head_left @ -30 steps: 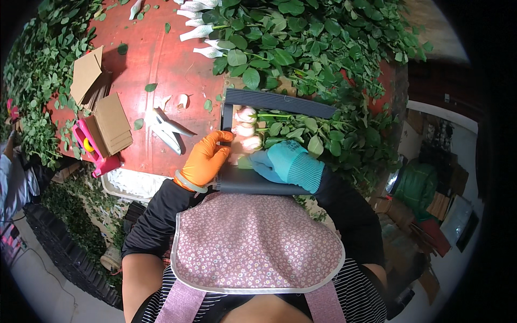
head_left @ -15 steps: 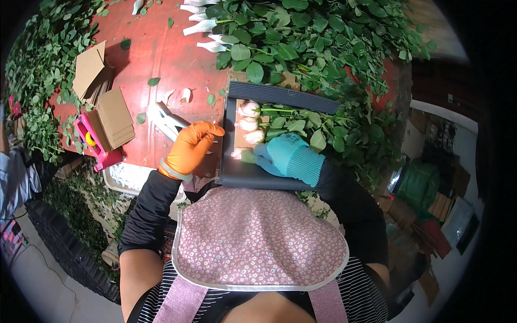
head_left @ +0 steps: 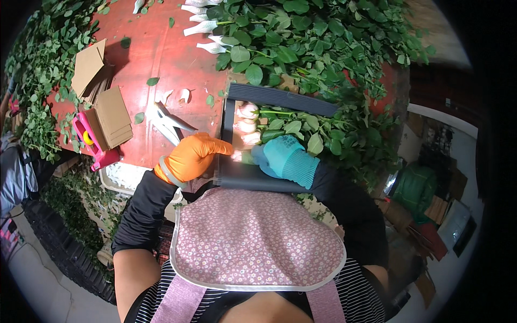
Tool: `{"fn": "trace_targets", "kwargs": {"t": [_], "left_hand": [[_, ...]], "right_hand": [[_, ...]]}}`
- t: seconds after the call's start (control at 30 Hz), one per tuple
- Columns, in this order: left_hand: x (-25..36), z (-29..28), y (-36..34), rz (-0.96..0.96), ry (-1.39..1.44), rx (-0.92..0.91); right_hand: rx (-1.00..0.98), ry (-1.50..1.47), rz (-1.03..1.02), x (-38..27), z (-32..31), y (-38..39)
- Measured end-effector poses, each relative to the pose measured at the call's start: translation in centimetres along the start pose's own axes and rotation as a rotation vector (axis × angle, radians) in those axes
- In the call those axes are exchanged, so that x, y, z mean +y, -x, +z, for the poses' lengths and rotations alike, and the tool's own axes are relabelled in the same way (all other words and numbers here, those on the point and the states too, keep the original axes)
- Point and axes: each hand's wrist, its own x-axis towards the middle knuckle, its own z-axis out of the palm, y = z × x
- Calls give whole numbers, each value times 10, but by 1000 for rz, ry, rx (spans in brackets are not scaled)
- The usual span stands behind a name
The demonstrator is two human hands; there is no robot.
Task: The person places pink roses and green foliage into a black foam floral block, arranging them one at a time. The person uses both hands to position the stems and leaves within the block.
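Observation:
Several pale pink roses lie in a row inside a black frame, heads to the left and leafy stems to the right. My right hand, in a teal knit glove, is closed around the nearest rose, just behind its head. My left hand, in an orange glove, has its fingers curled, and the index finger reaches to that rose's head. Whatever is pinched there, if anything, is hidden. Beyond the left hand lie white-handled pliers or shears on the red table.
Cardboard sheets stand at the left by a pink tape dispenser. White-netted rose heads and a large heap of leafy stems fill the far side. More foliage covers the left edge. A white bin sits below the table.
My left hand has moved right and slightly nearer, its index finger now at the nearest rose's head. My right hand keeps its hold, shifted slightly left.

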Motion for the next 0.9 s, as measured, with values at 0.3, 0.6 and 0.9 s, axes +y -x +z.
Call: {"fn": "trace_targets", "kwargs": {"t": [0.3, 0.6, 0.9], "left_hand": [[1, 26, -5, -409, 399, 87], [-16, 37, -2, -178, 327, 146], [9, 18, -20, 130, -28, -256]], "right_hand": [[-14, -26, -18, 0, -3, 3], [-29, 0, -7, -2, -7, 4], [-22, -67, 16, 0, -10, 7]]}}
